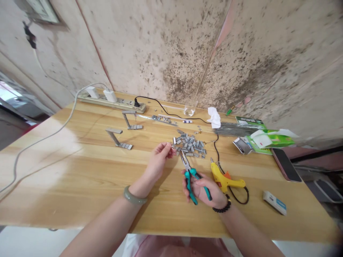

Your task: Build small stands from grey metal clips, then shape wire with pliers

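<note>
My right hand [202,189] holds pliers [193,181] with teal and black handles. The handles are spread in my palm, and the metal jaws point away from me at the near edge of a pile of small grey metal pieces [190,144] that look like short staple strips. Just left of that pile, my left hand [160,157] is closed in a pinch of thumb and fingers. Whatever is between those fingertips is too small to make out. Further left stand two bent grey shapes, one nearer [114,137] and one behind it [127,119].
A yellow glue gun [226,178] lies right of my right hand, its black cord looping behind. Further right are a small box [274,202], a phone [286,164] and a green packet [270,138]. Thin wires [238,129], a glass [189,110] and a power strip [115,103] line the back.
</note>
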A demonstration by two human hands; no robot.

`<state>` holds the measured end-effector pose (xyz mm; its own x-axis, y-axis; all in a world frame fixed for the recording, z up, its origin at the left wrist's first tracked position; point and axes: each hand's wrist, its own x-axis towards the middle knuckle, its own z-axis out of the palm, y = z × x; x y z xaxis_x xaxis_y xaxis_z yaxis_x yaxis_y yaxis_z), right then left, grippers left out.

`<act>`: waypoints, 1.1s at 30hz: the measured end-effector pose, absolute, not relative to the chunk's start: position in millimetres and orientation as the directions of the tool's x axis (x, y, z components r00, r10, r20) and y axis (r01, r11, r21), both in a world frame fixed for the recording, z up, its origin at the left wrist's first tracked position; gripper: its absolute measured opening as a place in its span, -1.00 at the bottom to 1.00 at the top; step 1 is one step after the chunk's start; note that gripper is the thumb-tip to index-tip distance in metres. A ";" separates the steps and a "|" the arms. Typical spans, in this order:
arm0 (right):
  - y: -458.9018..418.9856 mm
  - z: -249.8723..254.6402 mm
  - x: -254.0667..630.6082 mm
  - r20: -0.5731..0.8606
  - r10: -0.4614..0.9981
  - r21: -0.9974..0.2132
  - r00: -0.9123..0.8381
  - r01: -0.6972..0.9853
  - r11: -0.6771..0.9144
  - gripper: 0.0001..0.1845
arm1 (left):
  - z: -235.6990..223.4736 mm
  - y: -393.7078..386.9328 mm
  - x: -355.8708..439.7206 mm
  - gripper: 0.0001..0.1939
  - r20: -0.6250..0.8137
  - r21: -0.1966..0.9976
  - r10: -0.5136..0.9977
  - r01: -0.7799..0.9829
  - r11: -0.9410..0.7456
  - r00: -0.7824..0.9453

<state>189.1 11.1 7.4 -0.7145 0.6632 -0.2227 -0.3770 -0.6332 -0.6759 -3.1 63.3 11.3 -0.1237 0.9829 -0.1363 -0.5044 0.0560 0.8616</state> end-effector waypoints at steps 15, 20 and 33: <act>8.7 12.7 187.1 -0.156 0.813 -0.875 -0.562 -0.302 -0.377 -0.62 | 25.9 54.3 0.5 -0.74 0.098 0.984 0.992 -0.141 -0.109 -0.083; 5.9 20.5 185.4 -0.187 0.822 -0.923 -0.537 -0.190 -0.334 -0.60 | 25.3 52.4 3.1 -0.66 0.173 0.972 0.975 -0.133 -0.191 -0.136; 4.7 22.8 185.1 -0.164 0.838 -0.975 -0.520 -0.045 -0.218 -0.74 | 13.2 48.9 -0.8 -0.67 0.538 0.735 0.843 0.485 -0.473 0.006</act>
